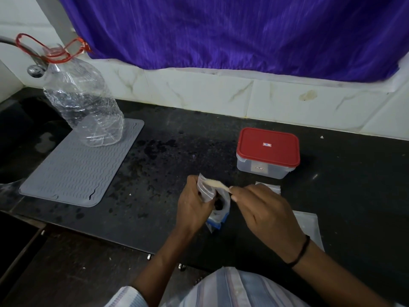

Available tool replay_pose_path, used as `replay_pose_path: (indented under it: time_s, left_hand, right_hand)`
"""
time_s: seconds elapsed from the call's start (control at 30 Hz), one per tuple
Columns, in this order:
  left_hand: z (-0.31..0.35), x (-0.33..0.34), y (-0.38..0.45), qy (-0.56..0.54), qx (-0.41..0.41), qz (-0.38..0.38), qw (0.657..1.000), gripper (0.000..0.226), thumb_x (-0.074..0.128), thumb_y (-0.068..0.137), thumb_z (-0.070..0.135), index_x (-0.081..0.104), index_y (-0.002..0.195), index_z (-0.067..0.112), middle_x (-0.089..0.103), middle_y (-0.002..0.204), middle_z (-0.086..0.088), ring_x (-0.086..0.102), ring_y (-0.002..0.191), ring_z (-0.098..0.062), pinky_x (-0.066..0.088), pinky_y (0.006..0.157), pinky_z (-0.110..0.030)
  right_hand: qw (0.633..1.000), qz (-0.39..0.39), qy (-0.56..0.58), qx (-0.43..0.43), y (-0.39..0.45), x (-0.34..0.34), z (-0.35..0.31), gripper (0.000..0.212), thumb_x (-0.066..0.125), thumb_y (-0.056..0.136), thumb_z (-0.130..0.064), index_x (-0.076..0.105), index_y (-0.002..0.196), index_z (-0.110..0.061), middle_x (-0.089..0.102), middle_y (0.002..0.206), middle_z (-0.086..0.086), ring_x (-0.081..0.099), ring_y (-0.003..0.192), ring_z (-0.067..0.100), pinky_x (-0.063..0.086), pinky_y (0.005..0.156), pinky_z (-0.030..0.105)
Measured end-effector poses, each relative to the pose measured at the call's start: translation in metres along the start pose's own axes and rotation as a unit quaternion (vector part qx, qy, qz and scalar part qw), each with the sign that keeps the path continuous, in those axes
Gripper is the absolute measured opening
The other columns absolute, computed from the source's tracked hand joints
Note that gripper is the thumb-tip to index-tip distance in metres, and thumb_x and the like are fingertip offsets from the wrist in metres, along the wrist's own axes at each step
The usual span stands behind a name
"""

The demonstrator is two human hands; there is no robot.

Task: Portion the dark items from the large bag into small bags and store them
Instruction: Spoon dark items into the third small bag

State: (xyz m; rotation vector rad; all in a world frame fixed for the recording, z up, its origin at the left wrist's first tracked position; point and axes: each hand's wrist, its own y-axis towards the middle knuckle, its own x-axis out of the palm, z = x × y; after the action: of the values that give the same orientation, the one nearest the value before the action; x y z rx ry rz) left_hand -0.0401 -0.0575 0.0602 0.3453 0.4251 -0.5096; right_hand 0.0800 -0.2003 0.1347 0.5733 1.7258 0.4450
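My left hand grips a clear plastic bag with a blue bottom edge standing on the dark counter. Dark items show through the bag's open mouth. My right hand pinches the handle of a small pale wooden spoon, whose bowl end lies over the bag's top near my left fingers. A stack of small clear bags lies just behind my right hand. Another flat clear bag lies to the right of my right wrist.
A clear container with a red lid, closed, stands behind the hands. A grey ridged mat lies at the left with a large clear bottle tilted on it. Tiled wall and purple curtain bound the back.
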Motion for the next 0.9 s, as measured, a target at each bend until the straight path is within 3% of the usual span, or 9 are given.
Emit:
replay_pose_path:
  time_s: [0.1,0.17,0.27,0.37,0.5,0.6,0.8,0.9]
  left_hand:
    - [-0.004,-0.003,0.000,0.014,-0.048,0.019,0.999,0.033,0.074,0.087,0.021,0.045,0.093,0.034,0.059,0.084,0.012,0.061,0.077,0.001,0.044,0.060,-0.010]
    - [-0.008,-0.004,0.000,0.018,-0.084,0.026,0.996,0.027,0.073,0.086,0.031,0.048,0.096,0.028,0.060,0.088,0.011,0.061,0.079,-0.003,0.046,0.063,-0.018]
    - [-0.015,-0.003,0.000,0.029,-0.135,0.034,0.990,0.037,0.067,0.081,0.053,0.050,0.096,0.023,0.058,0.091,0.008,0.061,0.084,-0.012,0.053,0.069,-0.033]
    - [-0.020,0.001,0.002,0.057,-0.169,0.032,0.983,0.046,0.064,0.078,0.061,0.052,0.096,0.021,0.054,0.096,0.003,0.057,0.092,-0.019,0.053,0.078,-0.042]
    - [-0.016,0.003,0.006,0.063,-0.209,0.036,0.975,0.046,0.073,0.080,0.052,0.047,0.096,0.018,0.052,0.097,-0.001,0.053,0.090,-0.021,0.051,0.079,-0.042]
    - [-0.014,0.005,0.006,0.011,-0.264,0.000,0.964,0.041,0.076,0.083,0.038,0.045,0.100,0.017,0.057,0.092,0.000,0.060,0.086,-0.020,0.055,0.079,-0.046]
    - [-0.012,0.014,0.008,-0.074,-0.306,-0.010,0.949,0.034,0.075,0.080,0.013,0.046,0.096,0.023,0.062,0.096,-0.005,0.066,0.084,-0.020,0.060,0.071,-0.041]
    - [-0.010,0.021,0.006,-0.165,-0.315,-0.002,0.935,0.035,0.070,0.080,0.000,0.050,0.102,0.020,0.065,0.101,-0.011,0.069,0.088,-0.023,0.062,0.073,-0.042]
  right_hand:
    - [0.991,0.022,0.074,0.112,-0.003,0.004,0.011,0.030,0.048,0.098,-0.026,0.070,0.107,-0.008,0.073,0.096,0.003,0.068,0.085,0.011,0.057,0.073,0.028]
    - [0.985,-0.016,0.087,0.149,-0.006,0.012,0.017,0.032,0.045,0.098,-0.030,0.070,0.104,-0.012,0.072,0.091,0.000,0.067,0.079,0.010,0.058,0.069,0.030]
    - [0.982,-0.106,0.038,0.152,-0.014,0.030,0.018,0.035,0.038,0.097,-0.036,0.068,0.094,-0.019,0.067,0.078,-0.003,0.062,0.067,0.012,0.056,0.057,0.034]
    - [0.988,-0.114,-0.028,0.103,-0.016,0.042,0.015,0.030,0.042,0.094,-0.030,0.065,0.080,-0.018,0.060,0.064,-0.004,0.055,0.055,0.013,0.050,0.046,0.030]
    - [0.991,-0.122,-0.035,0.041,-0.010,0.047,0.009,0.025,0.043,0.093,-0.025,0.063,0.078,-0.020,0.058,0.061,-0.004,0.051,0.051,0.011,0.046,0.044,0.025]
    - [0.986,-0.158,-0.044,0.026,-0.009,0.050,0.009,0.012,0.057,0.089,-0.022,0.062,0.079,-0.019,0.059,0.062,-0.003,0.052,0.051,0.012,0.048,0.044,0.027]
    - [0.956,-0.264,-0.094,0.086,-0.014,0.057,0.013,0.007,0.068,0.084,-0.022,0.063,0.087,-0.018,0.064,0.075,0.001,0.061,0.063,0.017,0.055,0.055,0.034]
    - [0.952,-0.263,-0.095,0.126,-0.016,0.057,0.011,0.013,0.076,0.077,-0.020,0.063,0.077,-0.018,0.063,0.065,0.000,0.059,0.053,0.016,0.052,0.047,0.031]
